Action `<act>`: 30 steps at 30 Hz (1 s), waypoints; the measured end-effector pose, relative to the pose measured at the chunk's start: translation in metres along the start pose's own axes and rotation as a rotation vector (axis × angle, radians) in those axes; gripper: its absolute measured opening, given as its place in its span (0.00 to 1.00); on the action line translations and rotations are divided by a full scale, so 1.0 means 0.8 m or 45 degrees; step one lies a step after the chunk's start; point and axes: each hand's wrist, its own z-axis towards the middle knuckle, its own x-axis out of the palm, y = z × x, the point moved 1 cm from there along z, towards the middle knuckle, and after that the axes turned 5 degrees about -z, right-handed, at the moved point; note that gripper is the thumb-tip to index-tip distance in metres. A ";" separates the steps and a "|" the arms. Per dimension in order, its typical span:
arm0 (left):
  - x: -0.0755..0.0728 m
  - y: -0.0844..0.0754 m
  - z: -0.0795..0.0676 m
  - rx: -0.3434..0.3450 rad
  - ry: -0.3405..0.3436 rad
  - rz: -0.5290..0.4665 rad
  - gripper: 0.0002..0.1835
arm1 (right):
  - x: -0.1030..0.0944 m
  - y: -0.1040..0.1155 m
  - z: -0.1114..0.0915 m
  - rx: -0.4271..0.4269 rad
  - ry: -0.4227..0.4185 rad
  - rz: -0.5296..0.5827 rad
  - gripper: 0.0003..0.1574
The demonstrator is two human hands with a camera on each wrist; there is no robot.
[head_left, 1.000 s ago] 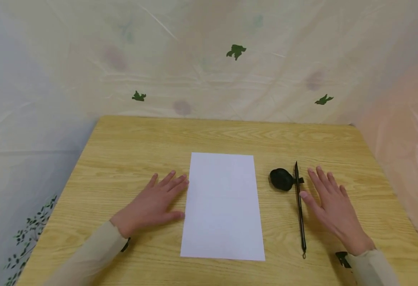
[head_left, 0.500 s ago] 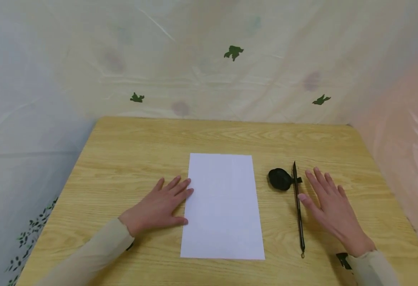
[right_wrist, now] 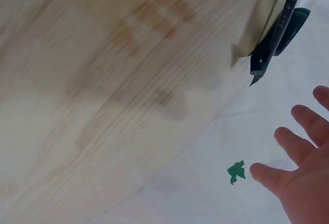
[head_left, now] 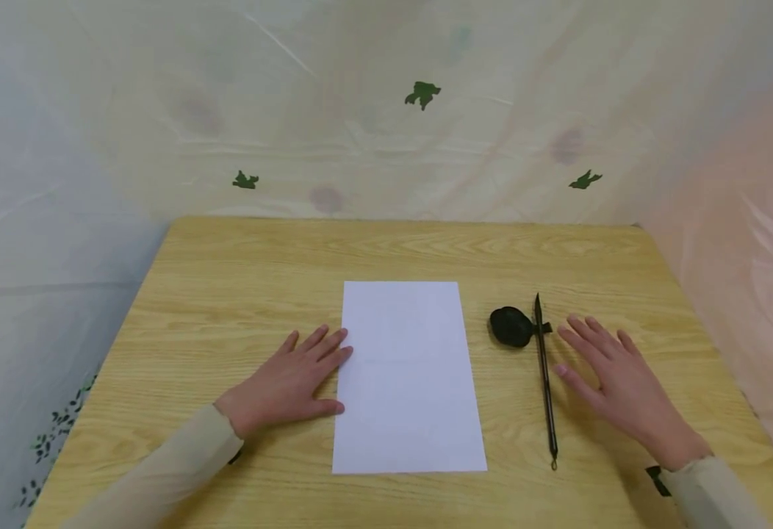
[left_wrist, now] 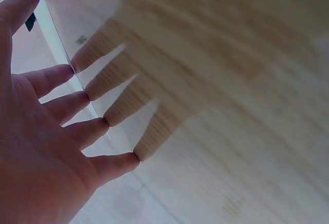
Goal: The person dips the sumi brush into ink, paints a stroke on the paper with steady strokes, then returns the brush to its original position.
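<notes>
A blank white sheet of paper (head_left: 405,382) lies on the wooden table. My left hand (head_left: 287,386) is spread at its left edge, fingertips and thumb touching that border; in the left wrist view the same hand (left_wrist: 46,136) shows its fingertips down on the surface. A slender dark writing brush (head_left: 546,397), pointed tip away from me and a small loop at the near end, rests across the short handle of a black ink dish (head_left: 511,327). To the brush's right, my right hand (head_left: 624,389) hovers with fingers extended, holding nothing. The right wrist view shows the brush (right_wrist: 285,16) beyond the fingers.
The light wooden table (head_left: 261,264) reaches back to a pale curtain (head_left: 360,110) printed with green birds, which also hangs at both sides. Dark leafy sprigs (head_left: 62,419) mark the left curtain beside the table's edge.
My left hand has moved right, its fingertips coming onto the paper's left edge. My right hand has drawn slightly away from the brush. The head view has shifted a little.
</notes>
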 end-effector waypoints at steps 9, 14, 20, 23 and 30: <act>-0.002 0.000 -0.001 -0.007 0.002 -0.002 0.48 | 0.010 -0.007 0.009 -0.331 -0.141 -0.059 0.34; -0.002 0.000 -0.001 -0.011 -0.003 -0.007 0.48 | 0.017 -0.010 0.012 -0.464 -0.188 -0.065 0.37; -0.003 -0.002 -0.001 -0.021 -0.007 -0.018 0.48 | 0.025 -0.011 0.011 -0.520 -0.179 -0.068 0.37; -0.004 -0.003 -0.001 -0.027 -0.008 -0.024 0.48 | 0.026 -0.008 0.011 -0.538 -0.150 -0.062 0.38; -0.005 -0.004 -0.003 -0.034 -0.009 -0.045 0.48 | 0.021 -0.001 0.006 -0.514 -0.016 -0.083 0.40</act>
